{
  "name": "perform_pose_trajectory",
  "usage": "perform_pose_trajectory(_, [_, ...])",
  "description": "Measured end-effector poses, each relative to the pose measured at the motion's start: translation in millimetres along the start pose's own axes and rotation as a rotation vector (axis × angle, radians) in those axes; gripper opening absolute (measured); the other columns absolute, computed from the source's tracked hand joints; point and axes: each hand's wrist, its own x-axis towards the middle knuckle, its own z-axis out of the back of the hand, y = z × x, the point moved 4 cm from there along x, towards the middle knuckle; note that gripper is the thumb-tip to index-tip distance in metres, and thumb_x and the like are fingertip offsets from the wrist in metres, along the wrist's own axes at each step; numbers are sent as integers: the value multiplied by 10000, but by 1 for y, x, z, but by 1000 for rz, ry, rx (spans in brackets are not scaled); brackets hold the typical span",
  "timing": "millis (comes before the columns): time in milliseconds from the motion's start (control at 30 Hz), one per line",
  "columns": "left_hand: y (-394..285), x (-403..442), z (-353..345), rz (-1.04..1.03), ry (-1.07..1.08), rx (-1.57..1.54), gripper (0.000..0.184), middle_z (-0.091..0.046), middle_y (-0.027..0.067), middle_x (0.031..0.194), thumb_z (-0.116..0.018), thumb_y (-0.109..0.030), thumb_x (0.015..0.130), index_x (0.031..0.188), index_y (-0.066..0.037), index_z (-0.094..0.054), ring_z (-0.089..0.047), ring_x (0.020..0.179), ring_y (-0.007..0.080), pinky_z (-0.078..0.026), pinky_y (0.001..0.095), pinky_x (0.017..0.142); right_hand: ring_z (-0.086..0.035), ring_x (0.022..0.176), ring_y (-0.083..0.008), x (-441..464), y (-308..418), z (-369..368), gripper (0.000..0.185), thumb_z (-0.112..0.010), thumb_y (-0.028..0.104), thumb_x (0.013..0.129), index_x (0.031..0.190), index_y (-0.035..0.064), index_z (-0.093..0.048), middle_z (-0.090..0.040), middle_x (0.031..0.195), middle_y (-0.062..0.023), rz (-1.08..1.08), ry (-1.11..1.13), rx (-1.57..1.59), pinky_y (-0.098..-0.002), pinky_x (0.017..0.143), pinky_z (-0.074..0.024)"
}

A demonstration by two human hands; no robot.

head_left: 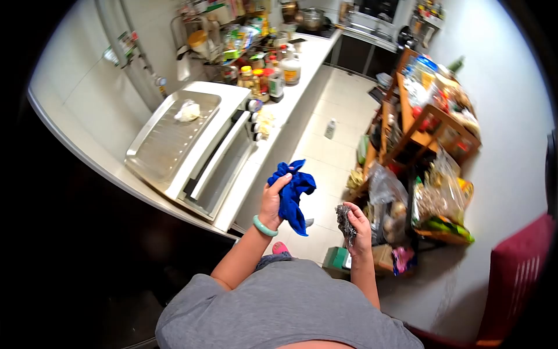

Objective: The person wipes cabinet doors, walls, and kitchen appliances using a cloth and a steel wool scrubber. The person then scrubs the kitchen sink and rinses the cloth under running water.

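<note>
My left hand, with a pale green bangle on its wrist, is closed around a bunched blue cloth whose ends hang down. To its right, my right hand grips a grey steel wool scrubber between thumb and fingers. Both hands are apart, held in front of my body above the tiled floor. Left of them on the white counter stands a white toaster oven with its glass door tilted out. A crumpled whitish lump lies on the oven's top.
Bottles and jars line the counter behind the oven. Along the right wall stands a wooden rack loaded with bags of food. A bottle is on the floor. A dark red chair is at lower right.
</note>
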Motion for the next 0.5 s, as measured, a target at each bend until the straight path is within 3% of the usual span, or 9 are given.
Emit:
perform_pose_trajectory(100, [-16, 21, 10, -48, 39, -108, 318, -635, 125, 864, -553, -148, 821, 1101, 2, -543, -633, 777, 203, -514, 291, 703, -586, 881, -155, 36, -7, -45, 525, -607, 134, 809, 1275, 29, -390, -551, 1118, -147, -91, 138, -15, -231, 743, -473])
perform_pose_trajectory(133, [-23, 25, 12, -60, 59, -120, 349, -630, 140, 888, -532, -154, 829, 1127, 27, -525, -632, 801, 227, -509, 310, 765, -579, 923, -179, 49, -12, -58, 678, -630, 138, 786, 1358, 58, -274, -484, 1209, -213, -161, 228, 30, -247, 766, -473])
perform_pose_trajectory(167, [-23, 34, 24, -95, 73, -119, 367, -621, 144, 933, -477, -196, 861, 1154, 23, -502, -619, 859, 231, -511, 310, 759, -548, 1006, -227, 60, -17, -70, 777, -648, 139, 774, 1400, 104, -189, -456, 1225, -242, -237, 336, 84, -298, 867, -430])
perform_pose_trajectory(267, [-34, 38, 31, -143, 128, -123, 439, -563, 137, 1081, -342, -320, 918, 1218, -18, -451, -579, 948, 222, -496, 320, 792, -552, 980, -251, 87, -31, -106, 945, -702, 163, 715, 1432, 154, -86, -459, 1211, -249, -385, 478, 112, -293, 831, -429])
perform_pose_trajectory(300, [-37, 38, 31, -174, 135, 17, 438, -491, 130, 1184, -323, -314, 932, 1246, -29, -434, -527, 1029, 217, -418, 323, 906, -556, 979, -246, 99, -43, -110, 939, -700, 158, 717, 1429, 146, -88, -483, 1189, -206, -429, 573, 155, -306, 826, -439])
perform_pose_trajectory(367, [-33, 50, 42, -197, 184, 354, 430, -380, 124, 1329, -313, -242, 938, 1289, -9, -397, -416, 1179, 199, -308, 331, 1009, -571, 940, -214, 119, -55, -125, 839, -695, 129, 700, 1384, 75, -211, -506, 1162, -169, -448, 495, 72, -308, 778, -486])
perform_pose_trajectory(400, [-40, 52, 44, -384, 180, 821, 433, -313, 117, 1374, -378, -181, 911, 1315, -25, -374, -333, 1239, 208, -248, 323, 1040, -572, 977, -223, 131, -68, -120, 708, -679, 138, 712, 1309, 18, -318, -531, 1143, -134, -529, 510, 77, -336, 808, -484])
perform_pose_trajectory(500, [-77, 46, 32, -513, -17, 1030, 518, -407, 151, 1303, -496, -78, 837, 1334, -47, -355, -417, 1186, 269, -306, 348, 1005, -583, 966, -230, 163, -83, -120, 616, -665, 133, 736, 1270, 19, -382, -552, 1131, -106, -729, 602, 238, -343, 807, -483])
